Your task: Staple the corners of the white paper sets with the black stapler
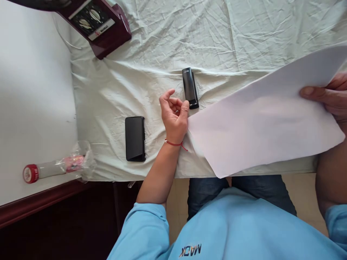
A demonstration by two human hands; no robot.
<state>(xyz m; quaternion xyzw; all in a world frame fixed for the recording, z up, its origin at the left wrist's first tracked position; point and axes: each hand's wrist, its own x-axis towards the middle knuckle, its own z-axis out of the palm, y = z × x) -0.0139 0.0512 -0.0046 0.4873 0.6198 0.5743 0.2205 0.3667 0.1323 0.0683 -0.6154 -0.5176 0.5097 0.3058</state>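
Right now the stapler is the reference: black, lying flat on the wrinkled cloth, long axis running away from the person, near end toward them. Left hand sits just on the near-left side of the stapler, fingers loosely curled, palm up, holding nothing; thumb tip almost at the stapler's near end. Right hand is well to the right of the stapler, pinching the far edge of a large white paper sheet, lifted and tilted; the sheet's left corner reaches close to the stapler's near end. Left hand is clearly the nearer one. Phone lies left of the stapler, parallel to it.
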